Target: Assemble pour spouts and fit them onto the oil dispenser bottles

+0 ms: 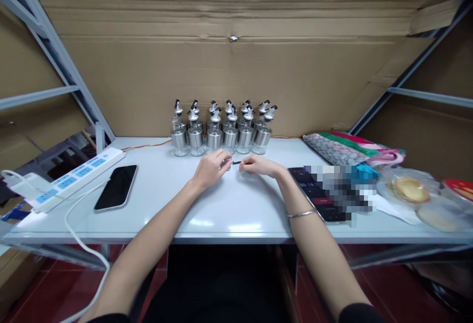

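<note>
Two hands meet at frame centre in the head view, just below the bottle row. Your left hand (211, 167) is curled, fingers closed round a small metal part w/ a thin dark spout (233, 162) sticking out to the right. Your right hand (258, 165) pinches at the spout's tip, fingertips together; a thin bracelet (301, 213) sits on that wrist. The part stays just above the white table (229, 209), near the bottles but apart from them.

Approx. a dozen glass dispenser bottles (221, 133) w/ steel bands & pour spouts stand in two rows, centre, against the cardboard backdrop (236, 66). Left of frame: black phone (117, 187) lying flat, white power strip (74, 175) beside it. Right of frame: dark tablet (314, 192), partly blurred, folded cloth (351, 148) behind it, bagged pastries (410, 190) at far right.
</note>
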A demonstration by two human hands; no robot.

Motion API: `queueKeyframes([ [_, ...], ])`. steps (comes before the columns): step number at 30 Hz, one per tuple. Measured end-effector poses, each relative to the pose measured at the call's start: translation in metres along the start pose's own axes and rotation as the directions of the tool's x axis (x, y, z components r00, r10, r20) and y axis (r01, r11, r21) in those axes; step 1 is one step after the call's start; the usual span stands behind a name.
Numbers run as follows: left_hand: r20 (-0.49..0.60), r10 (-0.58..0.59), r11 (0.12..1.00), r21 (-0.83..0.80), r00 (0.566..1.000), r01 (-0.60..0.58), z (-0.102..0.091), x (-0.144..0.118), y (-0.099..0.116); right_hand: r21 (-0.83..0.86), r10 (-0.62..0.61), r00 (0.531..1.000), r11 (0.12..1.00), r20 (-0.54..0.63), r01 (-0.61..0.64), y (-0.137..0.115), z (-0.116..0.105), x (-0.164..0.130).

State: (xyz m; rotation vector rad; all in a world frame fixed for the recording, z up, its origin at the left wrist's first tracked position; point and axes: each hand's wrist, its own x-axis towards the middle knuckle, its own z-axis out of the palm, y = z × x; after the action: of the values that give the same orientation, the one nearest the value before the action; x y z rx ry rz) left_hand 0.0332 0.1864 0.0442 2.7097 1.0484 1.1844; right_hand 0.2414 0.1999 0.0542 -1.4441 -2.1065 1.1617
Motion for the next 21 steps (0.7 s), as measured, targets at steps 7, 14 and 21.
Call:
queueKeyframes([
  [7, 0.035, -0.022, 1.0, 0.009, 0.999, 0.021, -0.0015, -0.0002, 0.001, -0.055, 0.057, 0.998, 0.997, 0.029, -0.056, 0.0011, 0.0034, 0.0026],
  [14, 0.04, -0.041, 0.999, -0.001, 0.998, 0.041, -0.0009, 0.0, 0.0001, -0.114, 0.052, 0.997, 0.992, 0.053, -0.045, 0.0055, -0.0005, 0.0031],
  [21, -0.041, -0.141, 0.99, -0.021, 0.989, 0.14, 0.0026, 0.0006, -0.0029, -0.113, -0.007, 0.995, 0.994, -0.095, -0.004, 0.0015, 0.001, 0.0029],
])
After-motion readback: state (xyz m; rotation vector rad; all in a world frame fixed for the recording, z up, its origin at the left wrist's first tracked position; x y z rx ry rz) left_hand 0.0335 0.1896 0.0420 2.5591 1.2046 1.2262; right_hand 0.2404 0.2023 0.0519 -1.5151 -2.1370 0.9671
